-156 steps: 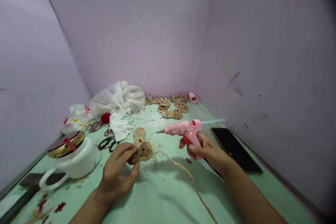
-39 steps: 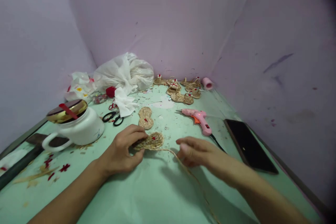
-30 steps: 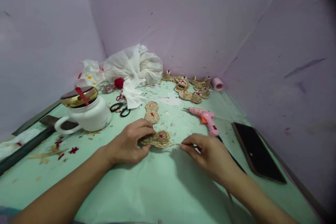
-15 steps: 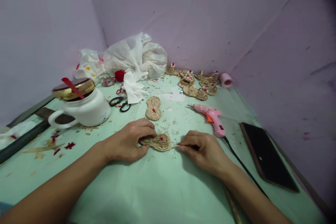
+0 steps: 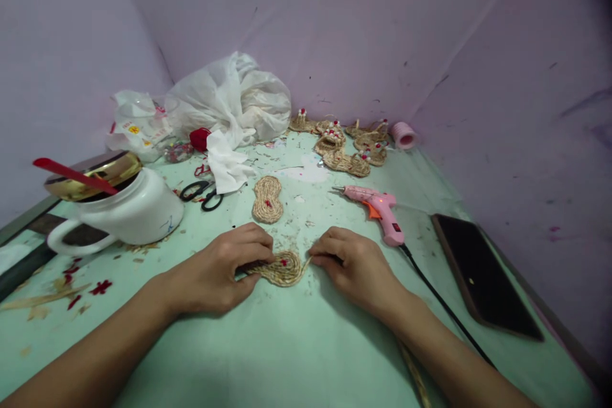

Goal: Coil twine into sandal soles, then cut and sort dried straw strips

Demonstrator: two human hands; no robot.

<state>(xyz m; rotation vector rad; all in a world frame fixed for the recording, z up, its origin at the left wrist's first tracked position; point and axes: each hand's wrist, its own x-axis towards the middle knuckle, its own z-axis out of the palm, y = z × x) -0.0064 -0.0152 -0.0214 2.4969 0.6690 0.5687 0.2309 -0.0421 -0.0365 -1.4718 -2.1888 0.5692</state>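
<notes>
A small sole-shaped piece of coiled straw cord (image 5: 285, 272) with a red mark lies flat on the table in front of me. My left hand (image 5: 229, 266) grips its left end, fingers over the top and thumb at the near edge. From its right end a loose tail of cord (image 5: 306, 262) runs up to my right hand (image 5: 342, 261), which pinches it between thumb and fingertips. The cord shows again below my right forearm. Just beyond lies a second coiled sole (image 5: 268, 199), also with a red mark, touched by neither hand.
A pink glue gun (image 5: 375, 205) and a dark phone (image 5: 482, 274) lie to the right. Black-handled scissors (image 5: 203, 194) and a white mug (image 5: 129, 207) stand left. Behind are a white plastic bag (image 5: 234, 99), several beaded straw slippers (image 5: 342, 150) and a pink spool (image 5: 404, 136).
My right hand has moved up and left relative to the sole, bending the cord tail upward round its end. The view has shifted slightly; my left hand still holds the sole.
</notes>
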